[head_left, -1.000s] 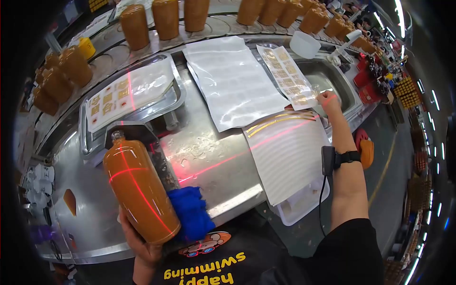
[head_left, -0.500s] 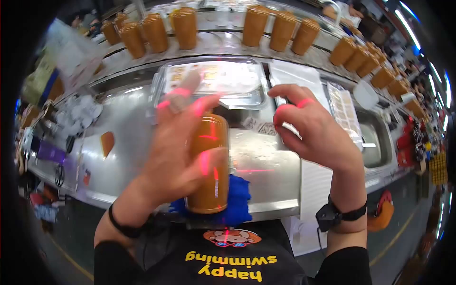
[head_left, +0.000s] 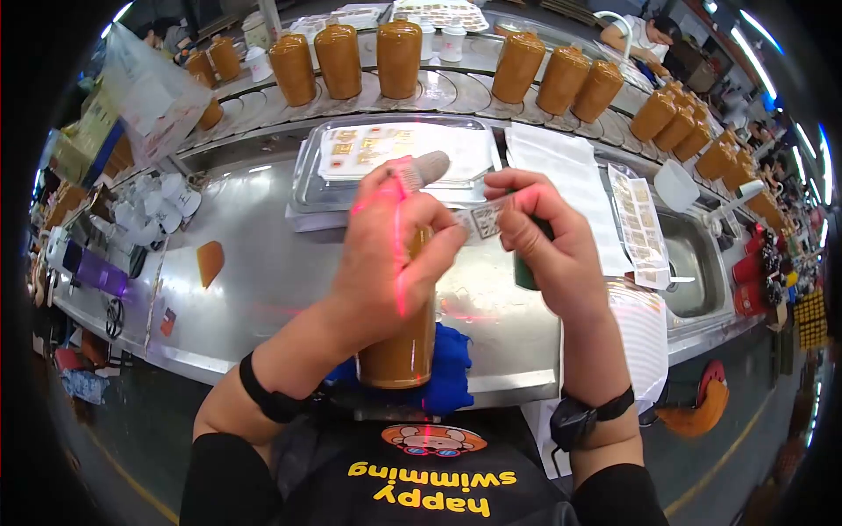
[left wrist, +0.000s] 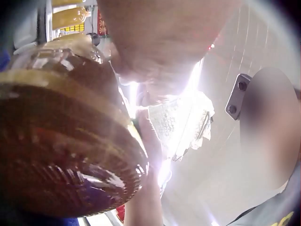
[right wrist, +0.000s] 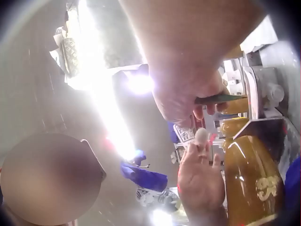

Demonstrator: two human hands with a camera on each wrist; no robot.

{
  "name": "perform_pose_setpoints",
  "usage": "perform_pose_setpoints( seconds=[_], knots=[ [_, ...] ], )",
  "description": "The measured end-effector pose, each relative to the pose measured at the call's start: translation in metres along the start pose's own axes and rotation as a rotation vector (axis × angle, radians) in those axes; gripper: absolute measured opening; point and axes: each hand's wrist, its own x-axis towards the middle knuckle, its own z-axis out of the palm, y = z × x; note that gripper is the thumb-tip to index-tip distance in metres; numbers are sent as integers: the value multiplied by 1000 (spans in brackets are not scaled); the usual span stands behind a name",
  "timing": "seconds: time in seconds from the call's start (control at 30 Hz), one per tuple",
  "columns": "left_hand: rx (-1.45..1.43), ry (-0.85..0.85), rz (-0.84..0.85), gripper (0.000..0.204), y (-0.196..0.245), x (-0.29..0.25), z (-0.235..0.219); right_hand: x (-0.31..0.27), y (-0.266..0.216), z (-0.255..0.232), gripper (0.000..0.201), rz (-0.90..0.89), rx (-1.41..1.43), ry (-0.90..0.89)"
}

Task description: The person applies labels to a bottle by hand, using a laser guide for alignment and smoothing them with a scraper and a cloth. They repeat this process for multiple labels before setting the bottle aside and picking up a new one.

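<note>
A small clear decal point(head_left: 487, 221) with a dark printed pattern is stretched between both hands above the bottle. My right hand point(head_left: 561, 250) pinches its right end with thumb and finger. A flat green piece point(head_left: 524, 273) sits under that same hand's fingers, and its edge shows in the right wrist view point(right wrist: 218, 99). At the decal's left end, my left hand point(head_left: 386, 254) pinches with thumb and forefinger; a pale finger cot point(head_left: 430, 167) covers one finger. Beneath the left hand lies a glossy brown bottle point(head_left: 399, 355) on a blue cloth point(head_left: 452, 364), its upper part hidden. Gold characters point(right wrist: 268, 188) mark its side.
Behind the hands, a metal tray point(head_left: 307, 180) bears printed decal sheets point(head_left: 373, 145). White paper point(head_left: 570, 175), another decal strip point(head_left: 638, 219) and a sink point(head_left: 702, 272) are on the right. Several brown bottles point(head_left: 399, 61) line the conveyor at the back. A brown sponge-like piece point(head_left: 210, 263) lies left.
My right hand came from the decal strip by the sink to above the bottle, bringing the decal. My left hand left the bottle's base and met the decal. The view swung rightward across the bench.
</note>
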Motion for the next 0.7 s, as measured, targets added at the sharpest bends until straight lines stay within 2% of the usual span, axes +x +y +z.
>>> perform_pose_setpoints(
  seconds=[0.07,0.13,0.17,0.2,0.23,0.27,0.3,0.33,0.37,0.4,0.43,0.5,0.57,0.6,0.7],
  knots=[
    [3,-71,-62,10,-1,-3,-10,11,2,-29,17,-65,-253,-42],
    [-14,-109,-186,9,-1,-12,-22,25,12,-69,17,130,-326,46],
    [-37,-97,-246,10,-1,-18,-28,38,31,-102,18,146,-551,62],
    [-62,-89,-308,12,-4,-25,-32,48,42,-126,23,283,-673,104],
    [-44,-76,-317,18,-8,-33,-36,57,82,-165,26,220,-850,145],
    [-27,-62,-326,24,-12,-41,-39,64,99,-189,29,362,-1010,149],
    [-5,-44,-335,31,-15,-49,-40,70,124,-218,27,502,-1172,69],
    [-96,-23,-394,38,-17,-56,-40,70,153,-242,28,540,-1373,9],
    [-183,1,-455,45,-19,-65,-38,61,179,-256,28,542,-1501,89],
    [-267,26,-519,53,-23,-74,-39,57,186,-255,28,541,-1625,166],
    [-384,-20,-614,66,-30,-82,-39,56,189,-259,28,551,-1633,160],
    [-643,-27,-735,68,-32,-89,-33,58,187,-260,27,560,-1647,145],
    [-839,-65,-838,68,-35,-92,-30,57,165,-239,25,393,-1636,131],
    [-861,-72,-817,67,-35,-90,-31,57,155,-232,24,312,-1630,129],
    [-900,-84,-787,66,-34,-83,-30,63,145,-231,24,240,-1476,-21]
  ],
)
